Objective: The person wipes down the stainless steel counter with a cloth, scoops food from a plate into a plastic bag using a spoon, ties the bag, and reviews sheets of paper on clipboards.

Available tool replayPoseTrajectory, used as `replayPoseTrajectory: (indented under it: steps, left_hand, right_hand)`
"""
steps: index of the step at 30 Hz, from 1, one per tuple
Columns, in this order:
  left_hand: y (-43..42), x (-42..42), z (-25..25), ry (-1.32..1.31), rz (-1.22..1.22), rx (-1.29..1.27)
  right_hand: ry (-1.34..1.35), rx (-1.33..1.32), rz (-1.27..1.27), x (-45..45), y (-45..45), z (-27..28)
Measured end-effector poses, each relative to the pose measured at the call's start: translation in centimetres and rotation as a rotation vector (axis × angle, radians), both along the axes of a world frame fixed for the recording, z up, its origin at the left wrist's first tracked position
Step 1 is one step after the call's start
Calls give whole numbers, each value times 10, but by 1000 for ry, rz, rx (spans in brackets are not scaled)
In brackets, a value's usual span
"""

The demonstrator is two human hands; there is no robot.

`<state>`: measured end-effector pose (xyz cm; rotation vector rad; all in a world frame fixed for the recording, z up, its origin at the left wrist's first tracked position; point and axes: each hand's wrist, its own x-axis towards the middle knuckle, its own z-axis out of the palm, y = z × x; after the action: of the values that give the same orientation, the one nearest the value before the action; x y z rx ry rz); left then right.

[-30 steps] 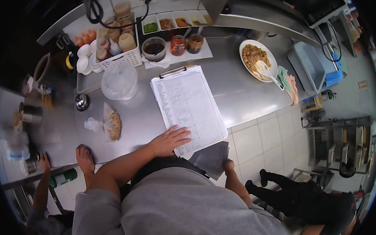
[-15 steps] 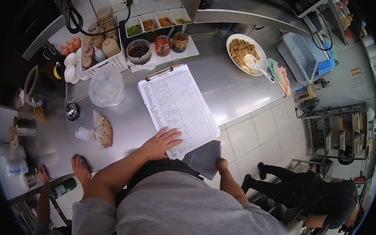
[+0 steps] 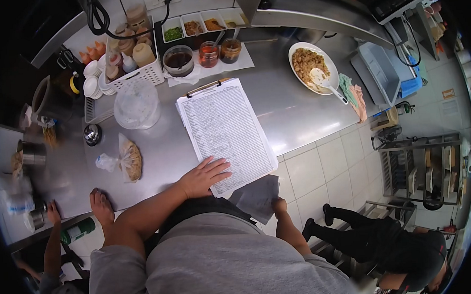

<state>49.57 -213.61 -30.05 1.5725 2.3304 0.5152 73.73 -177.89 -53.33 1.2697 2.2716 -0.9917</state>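
Note:
My left hand (image 3: 207, 178) lies flat on the lower left of a printed grid form on a clipboard (image 3: 229, 134), fingers spread. The clip is at the far end, and the stack of sheets reaches the counter's front edge. Below the clipboard, off the counter, my right hand (image 3: 279, 204) grips the edge of a dark grey sheet (image 3: 257, 198); its fingers are partly hidden. To the left of the clipboard are a tied plastic bag of brown crumbly food (image 3: 130, 159) and a lidded clear tub (image 3: 136, 105).
A sauce-bottle basket (image 3: 146, 76), sauce jars (image 3: 208, 55) and topping trays (image 3: 193, 28) stand at the back. To the right are a bowl of brown food (image 3: 308, 63), cloths (image 3: 356, 100) and a grey bin (image 3: 376, 73). Another person's hand (image 3: 101, 206) rests at the counter edge; a dark-clothed person (image 3: 395, 245) is behind.
The view has shifted slightly, so the counter items sit a little further right. My hands keep their places on the form and the grey sheet. The person at lower left has moved slightly.

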Motion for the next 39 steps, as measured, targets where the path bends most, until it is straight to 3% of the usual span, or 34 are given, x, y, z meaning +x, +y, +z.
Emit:
replayPoseTrajectory:
  steps: [7,10,16,39]
  left_hand:
    - [0,0,-1,-4,5,9]
    - [0,1,-3,-4,8,24]
    - [0,0,-2,7,0,-4]
    - [1,0,2,-25,0,-20]
  right_hand:
    - [76,-119,-168,-4,-7,14]
    - [7,-45,-57,4,1,-3]
    - [-74,-81,-108,8,1,1]
    - [-16,-112,-131,2,-6,12]
